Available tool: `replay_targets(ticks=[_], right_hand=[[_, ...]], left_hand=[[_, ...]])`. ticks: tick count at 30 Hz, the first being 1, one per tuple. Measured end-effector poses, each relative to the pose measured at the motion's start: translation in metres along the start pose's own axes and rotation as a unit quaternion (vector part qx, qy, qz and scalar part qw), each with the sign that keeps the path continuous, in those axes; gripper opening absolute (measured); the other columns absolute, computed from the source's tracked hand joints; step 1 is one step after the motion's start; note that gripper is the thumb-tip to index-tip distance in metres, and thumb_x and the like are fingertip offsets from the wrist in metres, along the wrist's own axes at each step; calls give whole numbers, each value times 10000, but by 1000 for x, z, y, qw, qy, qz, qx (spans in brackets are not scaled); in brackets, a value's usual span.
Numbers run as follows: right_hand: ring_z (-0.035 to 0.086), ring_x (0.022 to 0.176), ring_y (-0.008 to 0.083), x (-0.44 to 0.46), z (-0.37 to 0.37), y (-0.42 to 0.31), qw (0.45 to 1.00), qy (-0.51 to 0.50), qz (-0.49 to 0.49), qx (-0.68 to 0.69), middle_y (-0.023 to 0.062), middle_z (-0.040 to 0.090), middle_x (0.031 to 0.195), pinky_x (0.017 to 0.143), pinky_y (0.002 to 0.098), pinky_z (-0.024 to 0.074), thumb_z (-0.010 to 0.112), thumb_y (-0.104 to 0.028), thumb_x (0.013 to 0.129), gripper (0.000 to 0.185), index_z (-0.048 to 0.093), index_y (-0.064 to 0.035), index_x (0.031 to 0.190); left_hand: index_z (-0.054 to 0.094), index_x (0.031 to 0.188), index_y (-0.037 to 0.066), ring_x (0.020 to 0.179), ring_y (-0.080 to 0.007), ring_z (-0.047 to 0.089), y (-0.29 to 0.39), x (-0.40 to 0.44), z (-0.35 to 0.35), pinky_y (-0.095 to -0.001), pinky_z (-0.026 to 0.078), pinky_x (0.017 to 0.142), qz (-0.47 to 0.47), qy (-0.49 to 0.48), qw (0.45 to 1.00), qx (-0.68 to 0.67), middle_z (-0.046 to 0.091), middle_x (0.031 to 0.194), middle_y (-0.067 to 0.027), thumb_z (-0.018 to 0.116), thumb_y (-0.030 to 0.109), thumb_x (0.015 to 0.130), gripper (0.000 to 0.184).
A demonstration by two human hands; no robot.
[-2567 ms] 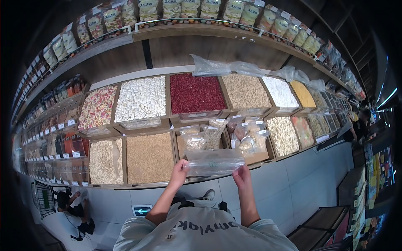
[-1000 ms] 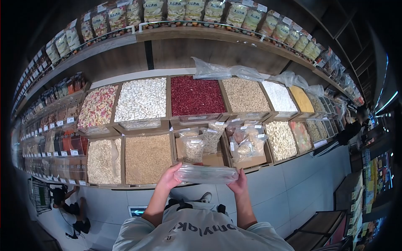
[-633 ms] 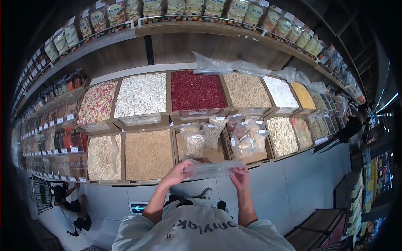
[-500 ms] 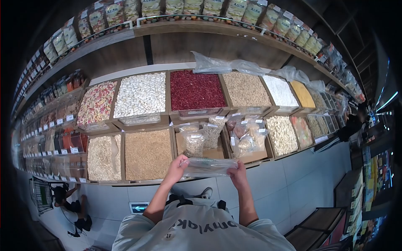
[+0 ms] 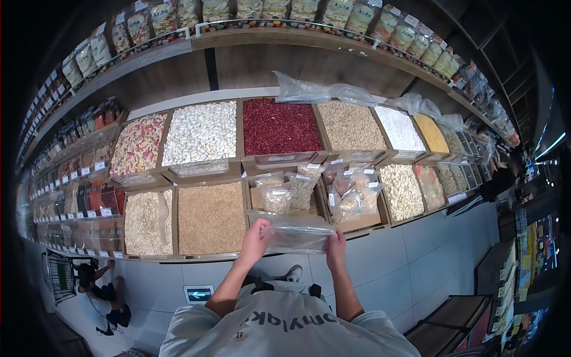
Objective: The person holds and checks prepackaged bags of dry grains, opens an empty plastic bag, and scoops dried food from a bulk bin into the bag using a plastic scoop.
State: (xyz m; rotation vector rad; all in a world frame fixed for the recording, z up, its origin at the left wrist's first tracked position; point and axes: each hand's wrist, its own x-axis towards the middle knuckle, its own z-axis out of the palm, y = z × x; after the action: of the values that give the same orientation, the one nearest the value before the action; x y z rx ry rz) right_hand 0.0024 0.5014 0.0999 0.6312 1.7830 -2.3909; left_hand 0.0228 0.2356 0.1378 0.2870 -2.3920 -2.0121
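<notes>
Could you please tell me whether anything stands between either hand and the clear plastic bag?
Nothing visible does: the left hand and the right hand grip the clear bag at opposite ends. The small filled packets lie beyond it, not in between.

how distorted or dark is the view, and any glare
Head view: strong fisheye, upper shelf bowed, corners black; bins evenly lit, faint sheen on the bag between the hands; bright streaks of light at far right, where the print on packets is too small to read.
</notes>
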Motion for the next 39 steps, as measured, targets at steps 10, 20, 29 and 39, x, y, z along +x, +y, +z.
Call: replay_targets(ticks=[10, 20, 29, 39], right_hand=[[597, 729, 112, 13, -27, 21, 996, 38, -81, 15, 36, 637, 853, 618, 240, 484, 582, -59, 923, 57, 612, -20, 951], [617, 818, 134, 13, -21, 17, 982, 59, -86, 158, 75, 644, 990, 695, 248, 518, 551, 41, 902, 182, 619, 1, 1066], [632, 957, 218, 23, -32, 23, 938, -33, 90, 334, 114, 645, 1053, 833, 354, 531, 510, -67, 914, 242, 578, -16, 1141], [602, 745, 174, 32, -47, 14, 878, -219, 224, 363, 67, 635, 888, 663, 301, 531, 564, -122, 890, 188, 591, -43, 1058]], left_hand=[[600, 944, 0, 756, -230, 525, -32, 5, 2, -322, 442, 683, 123, 79, 986, 81, 488, 791, -105, 665, -67, 751, 214], [671, 949, -9, 722, -51, 571, -62, 12, 0, -195, 452, 638, -6, 55, 992, -115, 647, 801, 7, 614, -86, 847, 140], [594, 1107, 16, 869, -192, 676, -74, 17, 0, -322, 573, 783, -220, 9, 821, -527, 672, 1008, -78, 556, -43, 907, 213], [567, 1155, 25, 1015, -214, 648, -45, 15, -15, -326, 531, 879, -245, -92, 764, -589, 656, 1114, -101, 514, 41, 952, 211]])
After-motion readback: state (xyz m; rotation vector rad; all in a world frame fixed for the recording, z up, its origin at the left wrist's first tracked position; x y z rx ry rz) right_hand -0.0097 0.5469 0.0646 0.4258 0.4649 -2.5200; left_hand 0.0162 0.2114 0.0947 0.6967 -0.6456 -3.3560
